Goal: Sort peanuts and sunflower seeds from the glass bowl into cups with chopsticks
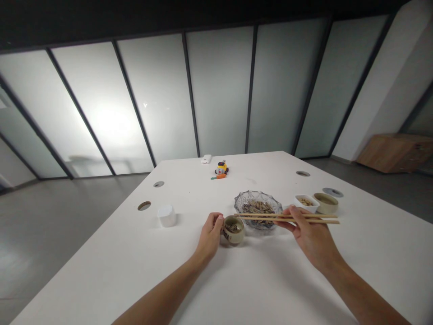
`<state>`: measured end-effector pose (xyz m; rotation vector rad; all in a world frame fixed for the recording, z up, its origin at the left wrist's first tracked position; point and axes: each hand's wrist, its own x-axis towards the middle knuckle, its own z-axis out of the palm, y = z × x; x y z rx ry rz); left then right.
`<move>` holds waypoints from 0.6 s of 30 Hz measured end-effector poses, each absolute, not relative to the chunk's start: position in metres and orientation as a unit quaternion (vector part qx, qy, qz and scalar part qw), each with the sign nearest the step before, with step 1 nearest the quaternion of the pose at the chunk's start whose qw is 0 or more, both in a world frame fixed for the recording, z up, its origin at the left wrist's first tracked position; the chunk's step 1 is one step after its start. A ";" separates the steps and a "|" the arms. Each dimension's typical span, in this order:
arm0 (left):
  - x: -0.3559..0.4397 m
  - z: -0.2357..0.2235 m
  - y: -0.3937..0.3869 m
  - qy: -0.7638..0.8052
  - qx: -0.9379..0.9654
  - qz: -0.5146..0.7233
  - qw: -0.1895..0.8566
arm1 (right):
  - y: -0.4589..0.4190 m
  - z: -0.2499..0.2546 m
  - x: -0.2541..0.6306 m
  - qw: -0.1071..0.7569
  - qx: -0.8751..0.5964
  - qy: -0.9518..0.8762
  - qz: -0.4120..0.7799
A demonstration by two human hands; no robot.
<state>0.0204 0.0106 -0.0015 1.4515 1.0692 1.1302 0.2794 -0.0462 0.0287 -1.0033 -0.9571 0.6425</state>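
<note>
My right hand [309, 237] is closed around a pair of wooden chopsticks [321, 218], which lie nearly level and point left. Their tips reach over the rim of a small beige-green ceramic cup [234, 237] with dark markings. My left hand [210, 234] grips that cup at its left side, thumb and fingers together; part of the grip is hidden. Dark dried bits [232, 228] lie in the cup. Just behind the chopsticks, a clear fluted glass bowl [241, 201] holds many brownish seed-like pieces [260, 207]. Whether the tips pinch a piece is too small to tell.
A white dish [313, 209] with pale nuts or seeds and a second ceramic cup [329, 206] stand at the right. An upside-down-looking white container [167, 216] sits left. Farther back are a yellow toy vehicle [222, 168], an orange carrot-like item [220, 176] and a white box [206, 159]. Round holes [144, 206] pierce the white table [135, 257].
</note>
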 end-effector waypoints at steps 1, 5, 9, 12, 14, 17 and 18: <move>0.020 -0.001 0.010 0.440 0.596 0.463 0.485 | -0.046 0.028 0.280 0.713 -0.459 -0.445 0.289; 0.020 0.000 0.009 0.445 0.595 0.462 0.484 | -0.046 0.028 0.290 0.707 -0.491 -0.458 0.222; 0.020 0.000 0.009 0.444 0.600 0.462 0.480 | -0.047 0.030 0.308 0.621 -0.571 -0.537 -0.011; 0.020 -0.001 0.010 0.442 0.602 0.464 0.476 | -0.048 0.029 0.311 0.566 -0.555 -0.604 -0.081; 0.020 -0.002 0.011 0.442 0.603 0.464 0.476 | -0.047 0.026 0.309 0.552 -0.537 -0.634 -0.074; 0.020 -0.002 0.011 0.442 0.601 0.462 0.480 | -0.045 0.022 0.305 0.550 -0.518 -0.653 -0.050; 0.020 -0.002 0.010 0.441 0.600 0.461 0.482 | -0.044 0.020 0.304 0.551 -0.515 -0.655 -0.042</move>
